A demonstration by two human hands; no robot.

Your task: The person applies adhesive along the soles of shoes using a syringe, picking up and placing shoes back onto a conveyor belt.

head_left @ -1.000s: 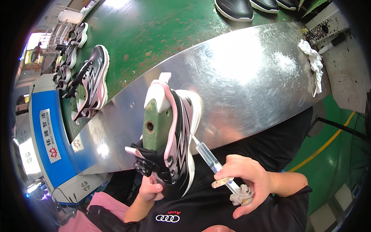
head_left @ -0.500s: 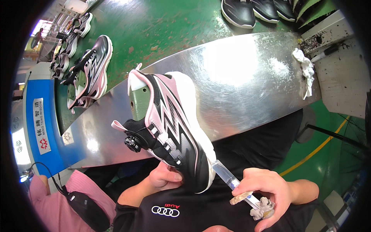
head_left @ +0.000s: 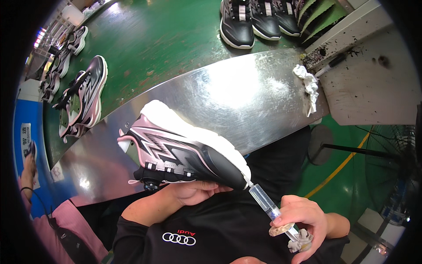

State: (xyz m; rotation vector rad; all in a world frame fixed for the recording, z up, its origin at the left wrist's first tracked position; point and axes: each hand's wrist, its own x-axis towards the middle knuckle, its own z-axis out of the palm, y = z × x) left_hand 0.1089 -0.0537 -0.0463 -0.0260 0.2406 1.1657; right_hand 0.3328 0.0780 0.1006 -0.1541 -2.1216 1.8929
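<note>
My left hand (head_left: 198, 191) grips a black and pink sneaker (head_left: 176, 154) from below, near its toe. The shoe lies on its side in the air, white sole (head_left: 193, 125) facing away and up, toe pointing right. A bit of green shoe last (head_left: 132, 150) shows in its opening, and a dial sits on the tongue. In my right hand (head_left: 303, 215) is a clear syringe (head_left: 264, 200), its tip at the toe, where sole meets upper. Crumpled whitish material (head_left: 301, 240) wraps the syringe's rear end, by my fingers.
Beyond the metal ledge (head_left: 202, 97) runs a green belt (head_left: 145, 57) with a sneaker (head_left: 90, 90) at left and several black shoes (head_left: 237, 26) at far right. Crumpled tissue (head_left: 307, 88) and a brush-like tool (head_left: 332, 64) lie at right. A co-worker's hand (head_left: 30, 165) shows at far left.
The sneaker has swung from upright toward level, its heel going left and its sole turning upward. The syringe tip now meets the front of the toe. The whole view has shifted too.
</note>
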